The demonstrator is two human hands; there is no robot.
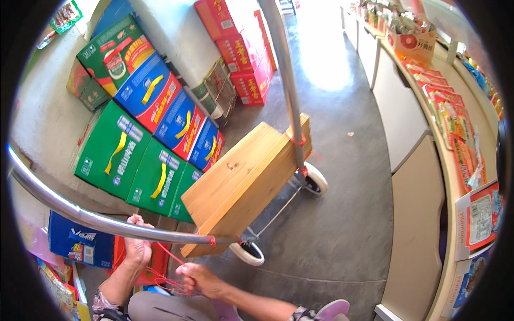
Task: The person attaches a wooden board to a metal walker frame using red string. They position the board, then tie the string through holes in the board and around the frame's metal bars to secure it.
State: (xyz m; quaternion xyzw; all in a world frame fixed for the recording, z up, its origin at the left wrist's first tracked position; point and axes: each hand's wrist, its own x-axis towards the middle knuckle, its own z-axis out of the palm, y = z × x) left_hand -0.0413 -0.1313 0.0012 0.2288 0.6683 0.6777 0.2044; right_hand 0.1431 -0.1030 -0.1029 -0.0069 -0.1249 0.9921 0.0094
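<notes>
Red string runs between my two hands, with a loose tangle hanging below. My left hand is closed on the string at the near metal tube of a wheeled frame. Lower and to the right, my right hand pinches the string in a closed grip. A wooden box rests on the frame, tied to its tubes with red string at the near and far corners. Two white-rimmed wheels show under the frame. My left fingertips are partly hidden by the tube.
Green and blue cartons with yellow handles are stacked at the left. Red boxes stand farther back by a wall. To the right runs a long counter with red snack packets. A blue box sits near my left arm.
</notes>
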